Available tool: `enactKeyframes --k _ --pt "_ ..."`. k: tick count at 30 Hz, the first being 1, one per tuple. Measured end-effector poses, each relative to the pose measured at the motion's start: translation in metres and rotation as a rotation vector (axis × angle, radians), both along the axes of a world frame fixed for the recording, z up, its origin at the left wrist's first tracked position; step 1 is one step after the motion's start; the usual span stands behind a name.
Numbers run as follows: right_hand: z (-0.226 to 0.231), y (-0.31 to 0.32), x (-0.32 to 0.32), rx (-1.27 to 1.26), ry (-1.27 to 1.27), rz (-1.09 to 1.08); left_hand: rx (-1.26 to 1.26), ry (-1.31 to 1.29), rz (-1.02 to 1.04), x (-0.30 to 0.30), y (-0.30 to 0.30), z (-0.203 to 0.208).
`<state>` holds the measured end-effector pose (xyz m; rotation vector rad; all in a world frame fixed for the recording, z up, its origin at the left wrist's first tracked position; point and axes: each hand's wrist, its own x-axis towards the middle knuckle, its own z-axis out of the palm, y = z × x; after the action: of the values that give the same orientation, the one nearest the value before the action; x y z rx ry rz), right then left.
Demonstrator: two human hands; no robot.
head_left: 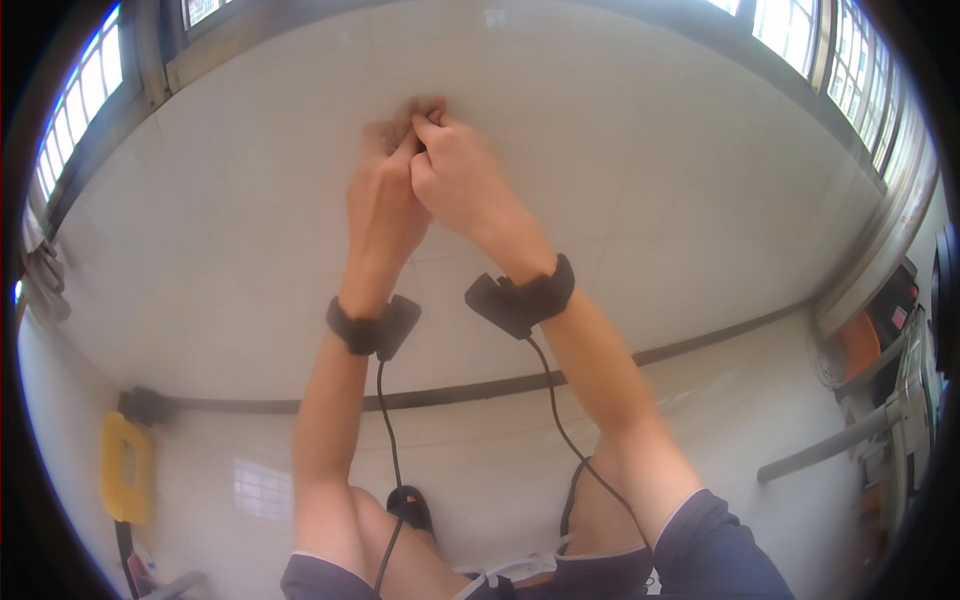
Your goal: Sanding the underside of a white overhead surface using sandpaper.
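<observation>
Both arms reach out in front of me, and the hands meet over the pale floor. My left hand (385,200) is closed, its fingers bent and a little blurred by motion. Against it, on the right, my right hand (465,180) is closed too, thumb and fingers pinched at the tips. The fingertips of the two hands touch or nearly touch. Whatever sits between them is too small or too hidden to name. A black wristband with a small box and cable is on the left wrist (375,325), and another on the right wrist (522,298).
Pale shiny tiles make up the floor (640,180), crossed by a dark strip (470,393). Barred windows (80,100) line the far sides. At the left stands a yellow object (126,468); at the right, a grey bar (825,443) juts inward. A dark slipper (412,508) shows below.
</observation>
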<state>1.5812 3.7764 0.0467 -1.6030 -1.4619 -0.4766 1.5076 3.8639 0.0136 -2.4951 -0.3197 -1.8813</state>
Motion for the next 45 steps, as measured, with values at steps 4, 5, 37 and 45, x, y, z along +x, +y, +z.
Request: enactKeyframes --k 4,5,37,45 --pt "0.002 0.001 -0.002 0.099 -0.022 0.006 -0.083 -0.031 -0.099 -0.001 -0.008 0.006" --pt "0.003 0.0 -0.003 0.137 -0.025 0.002 -0.114 -0.01 -0.137 -0.002 -0.01 0.007" --pt "-0.024 -0.028 0.011 0.086 0.011 -0.034 -0.049 0.054 -0.221 -0.015 -0.018 -0.052" --pt "-0.025 -0.03 0.013 0.038 -0.02 -0.091 -0.069 0.112 -0.267 -0.016 -0.017 -0.056"
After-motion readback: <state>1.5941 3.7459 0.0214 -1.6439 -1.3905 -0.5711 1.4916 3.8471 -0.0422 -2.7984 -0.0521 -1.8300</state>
